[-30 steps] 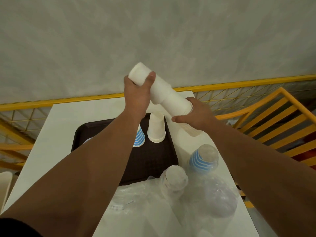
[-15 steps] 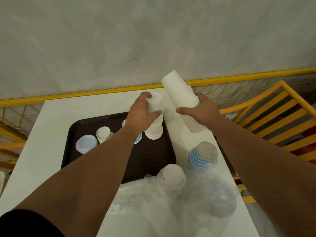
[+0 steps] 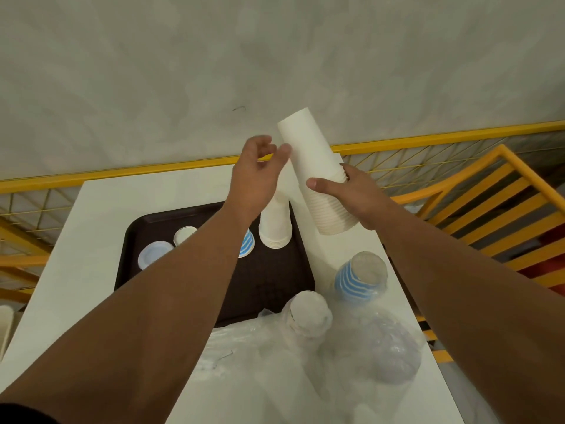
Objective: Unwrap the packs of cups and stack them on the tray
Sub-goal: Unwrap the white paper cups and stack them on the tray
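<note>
Above the tray's [image 3: 214, 215] far right corner, the left hand [image 3: 255, 175], now empty after adding cups, reaches open-fingered toward the stack [image 3: 318, 179] gripped by the right hand [image 3: 351, 194].

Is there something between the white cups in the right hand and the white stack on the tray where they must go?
Nothing visible blocks it. The right hand holds the white cups just right of the tray stack; the left hand hovers above that stack.
</note>
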A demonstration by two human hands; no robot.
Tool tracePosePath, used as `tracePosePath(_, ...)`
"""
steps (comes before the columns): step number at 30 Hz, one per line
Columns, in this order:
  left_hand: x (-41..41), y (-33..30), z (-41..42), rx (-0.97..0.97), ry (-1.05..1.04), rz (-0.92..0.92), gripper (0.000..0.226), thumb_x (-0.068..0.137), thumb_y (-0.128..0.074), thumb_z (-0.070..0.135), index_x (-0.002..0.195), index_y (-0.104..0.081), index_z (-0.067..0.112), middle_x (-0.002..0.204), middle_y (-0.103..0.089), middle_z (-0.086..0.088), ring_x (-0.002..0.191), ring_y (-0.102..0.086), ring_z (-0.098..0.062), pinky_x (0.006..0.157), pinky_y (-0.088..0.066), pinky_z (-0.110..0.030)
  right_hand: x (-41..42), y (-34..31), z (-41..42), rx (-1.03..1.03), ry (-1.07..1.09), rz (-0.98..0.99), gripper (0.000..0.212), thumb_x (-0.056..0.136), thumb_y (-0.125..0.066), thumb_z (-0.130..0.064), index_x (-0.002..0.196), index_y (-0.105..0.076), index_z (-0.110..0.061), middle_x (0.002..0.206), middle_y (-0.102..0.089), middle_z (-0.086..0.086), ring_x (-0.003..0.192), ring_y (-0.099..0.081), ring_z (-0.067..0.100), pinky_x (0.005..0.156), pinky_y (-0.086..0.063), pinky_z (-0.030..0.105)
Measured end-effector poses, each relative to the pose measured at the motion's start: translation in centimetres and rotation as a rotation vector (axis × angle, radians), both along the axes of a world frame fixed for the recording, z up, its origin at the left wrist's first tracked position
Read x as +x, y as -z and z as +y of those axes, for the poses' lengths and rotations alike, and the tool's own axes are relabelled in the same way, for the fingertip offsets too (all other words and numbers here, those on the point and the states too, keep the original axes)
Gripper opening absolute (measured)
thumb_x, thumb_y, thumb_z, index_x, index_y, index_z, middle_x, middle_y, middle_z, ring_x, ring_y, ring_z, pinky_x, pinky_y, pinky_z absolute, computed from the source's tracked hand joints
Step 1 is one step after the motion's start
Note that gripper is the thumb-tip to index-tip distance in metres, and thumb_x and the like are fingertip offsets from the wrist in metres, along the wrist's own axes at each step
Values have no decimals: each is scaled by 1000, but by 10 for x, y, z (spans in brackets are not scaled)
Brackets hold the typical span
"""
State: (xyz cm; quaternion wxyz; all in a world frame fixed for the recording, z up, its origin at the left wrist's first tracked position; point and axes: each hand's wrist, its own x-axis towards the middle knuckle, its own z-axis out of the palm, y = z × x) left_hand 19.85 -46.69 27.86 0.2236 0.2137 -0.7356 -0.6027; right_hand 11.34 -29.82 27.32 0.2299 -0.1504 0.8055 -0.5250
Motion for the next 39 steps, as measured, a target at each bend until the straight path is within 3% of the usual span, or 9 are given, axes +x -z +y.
tracePosePath(2,-5,-16,5,170,104,15,76,73,-72,56,136,-38,31,124,-62,1,110,-64,-18,88,-57,-45,5,-7,-4,-19,-51,-8,68,63,-83,-55,120,-56,-28,109,-67,-8,98,-65,14,89,-54,41)
tracePosePath(6,-4,-23,3,256,82,87,88,81,-76,31,147,-20,47,124,-57,-9,108,-65,-24,75,-60,-50,14,-19,-8,-1,-116,55,81,51,-87,-57,119,-51,-31,111,-65,-10,101,-63,12,86,-53,35)
tracePosePath(9,-3,-21,2,219,69,90,74,82,-74,34,140,-31,49,123,-57,-8,109,-64,-23,78,-60,-50,20,-22,-9,73,-113,140,78,57,-89,-48,121,-47,-32,110,-59,-12,99,-58,10,77,-47,28)
tracePosePath(14,-6,-20,5,171,-69,89,41,71,-71,54,102,-47,42,110,-64,-1,102,-66,-20,83,-58,-51,24,-22,-11,165,-84,268,71,65,-86,-43,124,-51,-26,105,-55,-11,92,-52,12,65,-38,22)
tracePosePath(21,-13,-12,5,134,-205,95,46,80,-70,49,111,-46,26,106,-62,-1,97,-65,-18,82,-58,-48,17,-14,-14,291,-65,443,71,60,-85,-49,119,-54,-25,98,-55,-10,89,-53,15,74,-40,30)
tracePosePath(23,-13,-16,-2,118,-265,142,45,84,-70,43,116,-46,22,102,-63,2,89,-64,-11,79,-58,-36,11,-8,-9,340,-73,440,78,59,-83,-53,124,-51,-25,103,-58,-7,93,-54,17,76,-43,32)
tracePosePath(27,-5,-23,-20,-60,-324,209,48,89,-67,33,128,-40,20,98,-60,6,82,-61,-3,69,-49,-14,-3,9,8,434,5,382,88,59,-82,-58,131,-48,-21,118,-60,2,106,-57,25,83,-48,38)
tracePosePath(34,10,18,-8,-349,-72,34,47,83,-71,24,121,-44,24,92,-55,11,78,-56,-9,69,-47,-18,-8,20,11,359,137,299,79,60,-83,-55,124,-52,-21,105,-55,-4,92,-51,17,73,-41,30)
tracePosePath(39,8,47,-6,-495,26,-129,51,83,-72,30,125,-45,20,114,-56,1,93,-54,-19,80,-43,-26,-11,20,9,319,141,290,78,60,-84,-54,123,-52,-22,104,-55,-6,93,-52,16,73,-41,29)
